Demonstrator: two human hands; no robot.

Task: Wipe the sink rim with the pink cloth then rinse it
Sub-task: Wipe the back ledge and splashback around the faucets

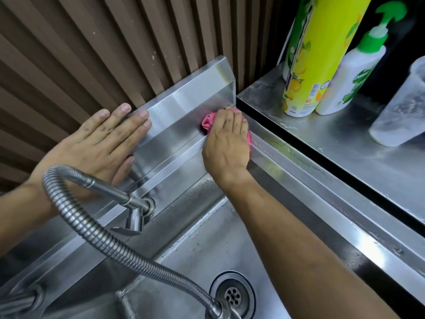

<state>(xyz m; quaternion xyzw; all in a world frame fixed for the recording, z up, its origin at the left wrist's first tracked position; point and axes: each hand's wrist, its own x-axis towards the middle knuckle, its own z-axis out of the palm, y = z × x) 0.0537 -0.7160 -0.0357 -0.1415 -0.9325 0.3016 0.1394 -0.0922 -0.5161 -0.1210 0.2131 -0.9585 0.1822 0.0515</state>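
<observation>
The right hand (226, 139), at centre frame, presses a bunched pink cloth (208, 122) into the far corner of the sink rim (299, 162), fingers curled over the wad so only its edges show; the left hand (101, 143) lies flat and spread on the steel backsplash (184, 104) at middle left, holding nothing. The sink basin (207, 249) fills the lower half: brushed stainless steel, wet and beaded with drops, hard and likely slick, its rim a stepped ridge with a groove. The cloth looks soft, light and limp, so it should mould into that groove; gripping it as a wad under the palm probably works best, since a loose corner would drag. A ribbed metal hose (96, 236) arcs across the lower left. At upper right stand a glossy yellow bottle (315, 56), a white pump bottle (351, 72) and a cloudy plastic cup (404, 104). The round perforated drain (232, 295) sits at bottom centre.
</observation>
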